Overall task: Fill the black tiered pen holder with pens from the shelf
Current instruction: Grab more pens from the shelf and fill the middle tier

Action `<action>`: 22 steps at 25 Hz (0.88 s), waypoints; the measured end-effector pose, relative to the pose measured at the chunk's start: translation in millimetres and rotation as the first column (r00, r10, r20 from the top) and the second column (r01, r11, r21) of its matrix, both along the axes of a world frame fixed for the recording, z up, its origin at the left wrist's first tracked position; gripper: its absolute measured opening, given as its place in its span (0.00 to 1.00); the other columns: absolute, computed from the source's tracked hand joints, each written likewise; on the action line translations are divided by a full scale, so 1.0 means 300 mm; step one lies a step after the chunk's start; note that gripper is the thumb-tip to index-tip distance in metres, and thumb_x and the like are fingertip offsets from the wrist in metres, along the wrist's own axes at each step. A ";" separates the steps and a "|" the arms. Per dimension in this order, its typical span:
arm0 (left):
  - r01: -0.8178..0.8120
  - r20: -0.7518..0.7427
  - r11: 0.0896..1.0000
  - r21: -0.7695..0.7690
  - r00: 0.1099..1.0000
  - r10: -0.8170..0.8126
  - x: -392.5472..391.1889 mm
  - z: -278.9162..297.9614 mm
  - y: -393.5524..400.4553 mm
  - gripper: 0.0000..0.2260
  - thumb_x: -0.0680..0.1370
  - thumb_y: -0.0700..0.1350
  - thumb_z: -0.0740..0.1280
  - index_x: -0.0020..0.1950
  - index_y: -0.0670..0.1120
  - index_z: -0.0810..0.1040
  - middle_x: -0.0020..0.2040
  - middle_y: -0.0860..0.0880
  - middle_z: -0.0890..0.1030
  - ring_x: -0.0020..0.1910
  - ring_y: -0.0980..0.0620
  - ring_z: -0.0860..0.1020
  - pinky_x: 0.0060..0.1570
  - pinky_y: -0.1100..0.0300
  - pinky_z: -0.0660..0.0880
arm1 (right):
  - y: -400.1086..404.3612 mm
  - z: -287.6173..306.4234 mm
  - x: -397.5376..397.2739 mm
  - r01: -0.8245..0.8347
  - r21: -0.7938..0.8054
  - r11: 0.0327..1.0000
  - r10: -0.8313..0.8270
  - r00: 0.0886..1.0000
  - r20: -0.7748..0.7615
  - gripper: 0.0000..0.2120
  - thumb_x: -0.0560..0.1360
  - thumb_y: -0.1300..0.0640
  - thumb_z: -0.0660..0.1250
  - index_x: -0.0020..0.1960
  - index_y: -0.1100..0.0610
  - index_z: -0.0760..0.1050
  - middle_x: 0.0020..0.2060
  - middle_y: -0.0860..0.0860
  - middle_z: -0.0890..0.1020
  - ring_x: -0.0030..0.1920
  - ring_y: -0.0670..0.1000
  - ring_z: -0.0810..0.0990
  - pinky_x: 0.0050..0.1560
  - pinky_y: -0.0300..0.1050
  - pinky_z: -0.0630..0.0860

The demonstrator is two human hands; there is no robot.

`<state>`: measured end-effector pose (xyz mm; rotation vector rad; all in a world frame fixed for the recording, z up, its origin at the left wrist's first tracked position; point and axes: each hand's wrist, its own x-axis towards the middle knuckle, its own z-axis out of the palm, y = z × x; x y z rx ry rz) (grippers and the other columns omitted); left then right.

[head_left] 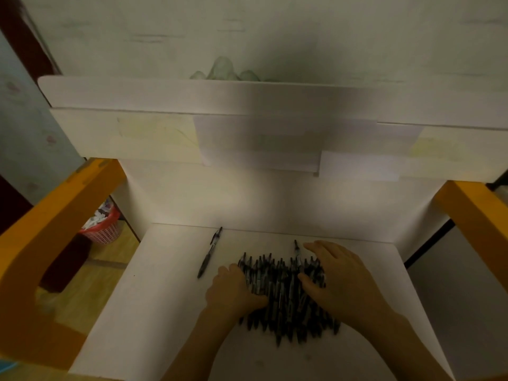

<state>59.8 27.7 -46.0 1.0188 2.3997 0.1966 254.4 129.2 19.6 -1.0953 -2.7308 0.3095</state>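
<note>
Shelf [170, 312] open along left edge and front edge. Pen pile [286, 295] blocks centre-right; lone pen [209, 253] lies near back edge, left of pile. Upper board [137, 133] overhangs back edge, walls close back and right edge.

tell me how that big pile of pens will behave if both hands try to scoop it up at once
The pile of pens looks loose, not bundled, so it would probably shift and spill at the edges. The barrels look round and smooth, so strays would likely roll on the white shelf, like the single pen. The left hand and right hand flank it.
</note>
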 end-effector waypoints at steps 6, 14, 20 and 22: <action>-0.014 0.014 0.997 -0.077 1.000 0.015 0.031 0.016 0.036 0.41 0.64 0.58 0.77 0.66 0.43 0.62 0.60 0.44 0.70 0.57 0.46 0.74 0.53 0.53 0.77 | 0.016 -0.015 -0.010 0.003 0.002 1.000 -0.003 1.000 0.018 0.32 0.76 0.35 0.58 0.76 0.46 0.60 0.73 0.46 0.66 0.73 0.49 0.63 0.74 0.46 0.58; -0.018 0.075 0.999 -0.028 0.997 0.020 0.062 0.018 0.066 0.33 0.66 0.50 0.78 0.62 0.41 0.65 0.55 0.44 0.75 0.52 0.48 0.77 0.49 0.55 0.79 | 0.003 -0.026 -0.027 -0.019 0.019 1.000 0.018 0.999 0.039 0.31 0.76 0.36 0.58 0.76 0.47 0.61 0.73 0.46 0.67 0.72 0.50 0.64 0.73 0.46 0.57; -0.032 0.131 0.984 0.175 0.991 0.009 0.062 0.001 0.014 0.34 0.65 0.49 0.78 0.63 0.45 0.63 0.56 0.44 0.73 0.51 0.45 0.76 0.49 0.51 0.79 | -0.021 -0.025 -0.032 -0.036 -0.001 0.999 0.036 0.999 0.034 0.31 0.77 0.36 0.57 0.76 0.46 0.60 0.74 0.46 0.65 0.73 0.49 0.62 0.74 0.45 0.55; -0.039 0.156 0.970 0.239 0.988 0.002 0.062 -0.007 -0.001 0.34 0.64 0.48 0.78 0.63 0.47 0.63 0.55 0.45 0.74 0.51 0.46 0.77 0.49 0.50 0.80 | -0.027 -0.023 -0.036 -0.045 -0.003 0.999 0.045 0.998 0.038 0.31 0.77 0.36 0.57 0.76 0.46 0.60 0.74 0.46 0.65 0.73 0.49 0.62 0.74 0.45 0.55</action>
